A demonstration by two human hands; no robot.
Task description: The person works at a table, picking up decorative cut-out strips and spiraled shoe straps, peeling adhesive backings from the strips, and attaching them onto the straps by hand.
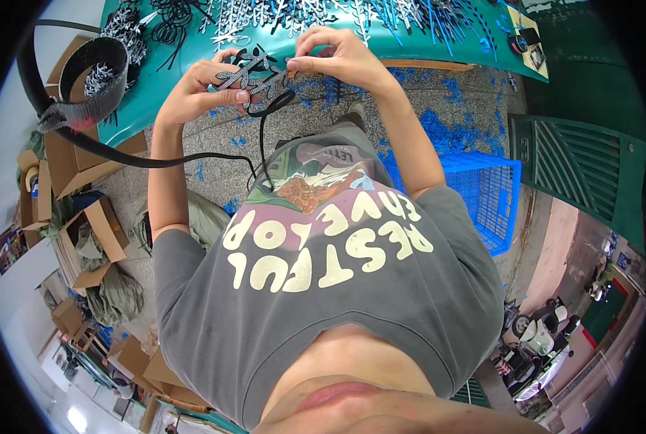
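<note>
In front of my body, over the near edge of the table, my left hand (205, 88) grips a grey, speckled leaf-patterned strip (254, 72) with dark edges, its thumb lying along the lower side. The thumb and fingers of my right hand (341, 59) are pinched together at the strip's right end; the exact spot they hold is too small to make out. A black band (263, 119) loops down from beside the strip toward my shirt. More leafy strips (286, 16), grey and black, lie in a dense row across the table beyond my hands.
The green table (417, 49) carries blue strips at its far right and coiled black cord (172, 25) at its left. A black round container (95, 71) holds silvery pieces. A blue crate (493, 192) stands right, near blue scraps (442, 130). Cardboard boxes (95, 235) line the left.
</note>
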